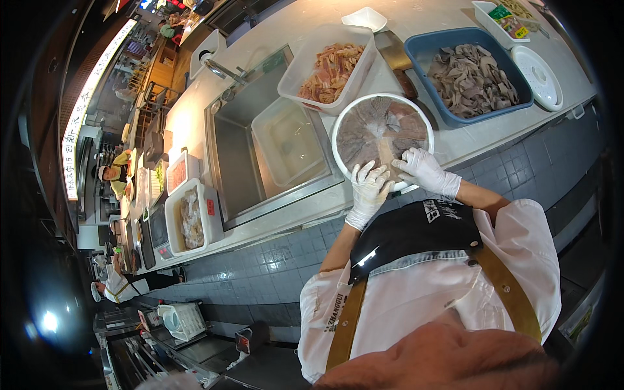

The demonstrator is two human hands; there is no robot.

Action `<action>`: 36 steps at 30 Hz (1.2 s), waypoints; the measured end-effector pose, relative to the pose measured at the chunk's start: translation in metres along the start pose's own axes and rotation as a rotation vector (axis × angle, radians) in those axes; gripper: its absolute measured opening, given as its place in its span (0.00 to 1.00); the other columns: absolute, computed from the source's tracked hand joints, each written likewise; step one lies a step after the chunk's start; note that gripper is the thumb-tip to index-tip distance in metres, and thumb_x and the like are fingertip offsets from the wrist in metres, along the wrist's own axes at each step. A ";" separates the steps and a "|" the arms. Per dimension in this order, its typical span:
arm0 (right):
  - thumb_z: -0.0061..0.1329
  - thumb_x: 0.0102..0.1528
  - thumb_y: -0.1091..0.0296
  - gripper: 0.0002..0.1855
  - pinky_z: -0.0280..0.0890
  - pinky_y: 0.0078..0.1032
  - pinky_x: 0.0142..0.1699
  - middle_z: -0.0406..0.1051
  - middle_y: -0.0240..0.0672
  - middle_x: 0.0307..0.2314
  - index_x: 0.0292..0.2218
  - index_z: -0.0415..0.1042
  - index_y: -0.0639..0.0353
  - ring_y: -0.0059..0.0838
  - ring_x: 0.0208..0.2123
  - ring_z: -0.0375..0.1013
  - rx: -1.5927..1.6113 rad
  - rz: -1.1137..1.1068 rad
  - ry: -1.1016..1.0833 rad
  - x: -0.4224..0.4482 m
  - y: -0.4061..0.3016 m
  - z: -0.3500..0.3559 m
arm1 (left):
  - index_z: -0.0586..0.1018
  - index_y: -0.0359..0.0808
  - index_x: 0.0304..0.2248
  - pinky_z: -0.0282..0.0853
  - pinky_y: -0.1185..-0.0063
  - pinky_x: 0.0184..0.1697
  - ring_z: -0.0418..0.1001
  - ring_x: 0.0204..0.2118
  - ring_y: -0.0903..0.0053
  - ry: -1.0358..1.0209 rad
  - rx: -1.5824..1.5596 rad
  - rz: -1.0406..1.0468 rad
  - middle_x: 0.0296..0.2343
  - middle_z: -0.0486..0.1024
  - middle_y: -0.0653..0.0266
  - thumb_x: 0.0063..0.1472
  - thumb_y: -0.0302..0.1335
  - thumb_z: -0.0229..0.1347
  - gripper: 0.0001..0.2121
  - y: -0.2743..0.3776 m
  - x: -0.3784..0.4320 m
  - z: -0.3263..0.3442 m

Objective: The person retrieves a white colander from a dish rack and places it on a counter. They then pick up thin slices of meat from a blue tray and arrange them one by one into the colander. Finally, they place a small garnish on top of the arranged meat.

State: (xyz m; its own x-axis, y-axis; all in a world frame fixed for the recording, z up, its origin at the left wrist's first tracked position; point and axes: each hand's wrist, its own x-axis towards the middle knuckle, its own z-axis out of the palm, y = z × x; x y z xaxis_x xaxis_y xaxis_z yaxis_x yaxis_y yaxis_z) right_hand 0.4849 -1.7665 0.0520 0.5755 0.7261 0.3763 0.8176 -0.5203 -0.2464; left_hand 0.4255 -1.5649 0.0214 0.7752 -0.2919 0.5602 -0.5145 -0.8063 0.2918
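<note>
A round white tub (pixel 336 146) full of thin greyish meat slices (pixel 363 131) stands before me near the counter's front edge. My left hand (pixel 369 192), in a thin whitish glove, has its curled fingers on the slices at the tub's near left side. The similarly gloved right hand (pixel 424 170) reaches over the near right rim, fingertips bent onto the slices. Between the two hands lies a paler strip (pixel 386 148). The fingertips are partly hidden, so whether either hand grips a slice cannot be told.
Behind the tub lies a cleaver (pixel 394 51) between a translucent bin (pixel 363 73) of pinkish meat and a blue bin (pixel 524 92) of grey slices. A round white lid (pixel 536 78) is at right. Left is a sink (pixel 234 151) holding a water-filled container (pixel 287 141). Two people work farther off.
</note>
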 end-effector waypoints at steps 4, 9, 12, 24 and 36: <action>0.51 0.43 0.66 0.16 0.63 0.29 0.36 0.63 0.35 0.26 0.37 0.69 0.54 0.35 0.32 0.65 0.055 0.052 -0.041 -0.002 0.005 -0.002 | 0.77 0.44 0.33 0.48 0.64 0.54 0.61 0.49 0.71 0.014 0.032 -0.014 0.39 0.71 0.73 0.43 0.32 0.61 0.14 0.000 -0.003 0.003; 0.50 0.46 0.66 0.14 0.64 0.30 0.37 0.65 0.36 0.28 0.37 0.69 0.55 0.37 0.33 0.68 0.238 0.268 0.073 -0.005 0.006 -0.007 | 0.76 0.43 0.36 0.50 0.63 0.54 0.61 0.49 0.69 0.071 -0.069 -0.129 0.41 0.69 0.68 0.45 0.29 0.60 0.15 0.003 -0.003 -0.004; 0.49 0.48 0.67 0.10 0.65 0.32 0.38 0.66 0.38 0.30 0.34 0.70 0.57 0.39 0.34 0.69 0.206 0.228 0.067 -0.005 0.014 0.002 | 0.75 0.43 0.41 0.51 0.64 0.54 0.61 0.49 0.67 0.033 -0.008 -0.157 0.44 0.68 0.65 0.46 0.28 0.59 0.18 -0.001 -0.004 -0.007; 0.51 0.45 0.72 0.08 0.62 0.33 0.39 0.69 0.42 0.27 0.30 0.72 0.62 0.41 0.32 0.69 0.230 0.476 0.216 0.066 0.050 -0.009 | 0.74 0.31 0.31 0.62 0.76 0.47 0.69 0.41 0.69 0.452 -0.337 -0.606 0.35 0.72 0.58 0.50 0.15 0.51 0.08 -0.031 -0.017 -0.015; 0.48 0.47 0.71 0.04 0.62 0.32 0.37 0.67 0.42 0.24 0.24 0.70 0.60 0.43 0.31 0.68 0.237 0.459 0.247 0.077 0.059 -0.010 | 0.77 0.35 0.32 0.62 0.74 0.46 0.69 0.41 0.67 0.298 -0.125 -0.440 0.35 0.73 0.58 0.47 0.20 0.56 0.09 -0.023 -0.005 -0.014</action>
State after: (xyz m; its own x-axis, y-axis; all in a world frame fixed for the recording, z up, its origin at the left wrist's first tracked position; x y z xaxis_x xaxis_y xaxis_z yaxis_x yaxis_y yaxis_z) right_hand 0.5778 -1.7457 0.0753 0.8749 0.3077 0.3740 0.4823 -0.6223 -0.6165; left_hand 0.4277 -1.5376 0.0228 0.7990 0.2323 0.5547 -0.2185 -0.7472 0.6277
